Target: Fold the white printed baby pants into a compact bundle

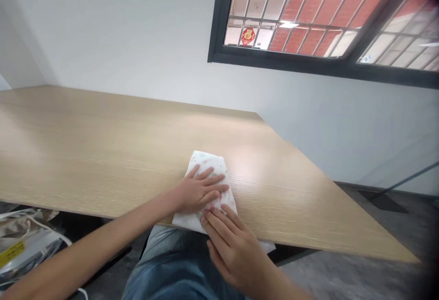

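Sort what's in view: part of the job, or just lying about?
In the job:
- white patterned cloth, under both hands
- left hand
- right hand
- wooden table, beneath it

Lying about, lower left:
- yellow label
- white cord

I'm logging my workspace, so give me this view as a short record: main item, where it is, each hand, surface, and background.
item: folded white printed cloth
place: at the near edge of the wood-grain table
left hand: palm down, fingers spread on the cloth
right hand: fingers together, over the cloth's near part
surface: light wood-grain tabletop
background: white wall, dark-framed window with bars
lower left: yellow label, white cord
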A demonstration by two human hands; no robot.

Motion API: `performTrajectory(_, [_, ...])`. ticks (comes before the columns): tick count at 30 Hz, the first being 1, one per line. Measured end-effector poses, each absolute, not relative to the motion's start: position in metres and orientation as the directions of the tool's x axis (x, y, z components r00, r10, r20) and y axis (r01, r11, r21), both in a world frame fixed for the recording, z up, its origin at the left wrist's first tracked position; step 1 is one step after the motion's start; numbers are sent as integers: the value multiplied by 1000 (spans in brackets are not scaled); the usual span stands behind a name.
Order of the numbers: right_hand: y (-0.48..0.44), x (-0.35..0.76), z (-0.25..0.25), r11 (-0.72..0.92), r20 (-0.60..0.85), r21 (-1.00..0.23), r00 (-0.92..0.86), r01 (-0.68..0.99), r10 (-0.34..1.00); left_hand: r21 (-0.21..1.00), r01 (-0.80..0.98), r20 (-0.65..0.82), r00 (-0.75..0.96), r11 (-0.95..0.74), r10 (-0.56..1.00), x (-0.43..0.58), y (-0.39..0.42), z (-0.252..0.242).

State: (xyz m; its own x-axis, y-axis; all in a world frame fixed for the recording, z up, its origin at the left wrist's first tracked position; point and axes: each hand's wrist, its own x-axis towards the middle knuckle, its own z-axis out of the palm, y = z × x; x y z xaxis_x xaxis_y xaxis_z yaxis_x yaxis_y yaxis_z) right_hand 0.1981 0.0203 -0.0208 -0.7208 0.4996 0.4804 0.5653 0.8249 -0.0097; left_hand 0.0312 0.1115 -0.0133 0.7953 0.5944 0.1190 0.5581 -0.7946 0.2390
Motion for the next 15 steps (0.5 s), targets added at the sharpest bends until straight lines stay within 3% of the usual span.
performTrajectory(3, [12,193,-30,792,502,-8,-683,611,531,156,629,113,755,-762,646,46,159,-11])
performTrajectory(10, [5,195,-29,795,567,-19,-648,606,508,188,728,100,654,-660,750,59,211,-11])
performTrajectory(15, [25,201,-2,817,396,-246,-716,522,576,179,806,193,534,-565,823,38,187,-7])
